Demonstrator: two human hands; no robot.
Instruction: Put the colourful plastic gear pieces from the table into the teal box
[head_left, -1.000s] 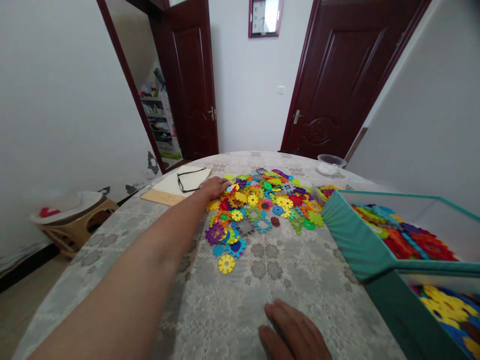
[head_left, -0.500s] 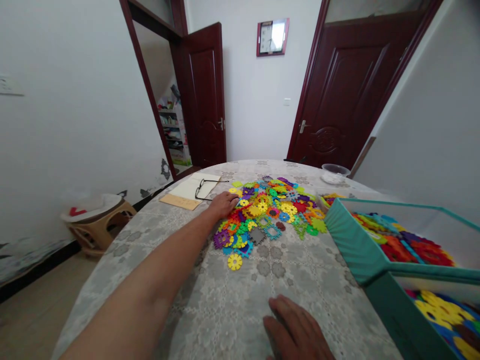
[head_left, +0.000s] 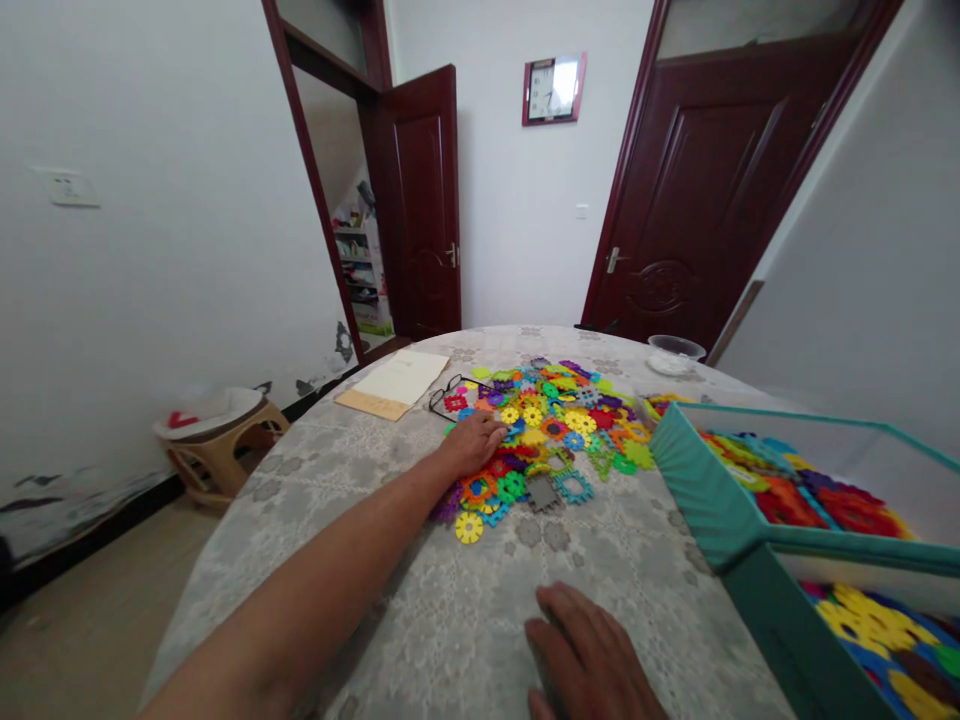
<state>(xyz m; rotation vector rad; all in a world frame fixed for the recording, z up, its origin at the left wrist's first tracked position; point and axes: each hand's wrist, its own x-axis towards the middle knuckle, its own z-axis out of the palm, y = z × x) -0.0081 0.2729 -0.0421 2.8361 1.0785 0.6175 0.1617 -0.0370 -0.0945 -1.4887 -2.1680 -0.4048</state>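
A heap of colourful plastic gear and snowflake building pieces (head_left: 579, 418) lies spread on the table. My left hand (head_left: 477, 443) rests on the left part of this heap, its fingers lying over pieces and partly hidden. I see nothing clearly gripped in it. At the near edge of the heap, by my left wrist, lies a yellow round piece (head_left: 469, 527). My right hand (head_left: 592, 655) lies near the table's front with its fingers apart, touching only the tablecloth. Black-framed glasses (head_left: 437, 400) sit against the heap's left edge, one arm reaching over pieces.
Left of the glasses lies an open notebook (head_left: 397, 380). On the right stand a teal box (head_left: 694, 500) and a darker green box part (head_left: 780, 620), both holding more pieces. A clear plastic bowl (head_left: 675, 352) is at the far right. The table has a patterned tablecloth (head_left: 420, 620).
My left hand has moved right and nearer, shifting pieces on the heap's left side. The glasses have slid off the notebook to the heap. My right hand has stayed nearly still.
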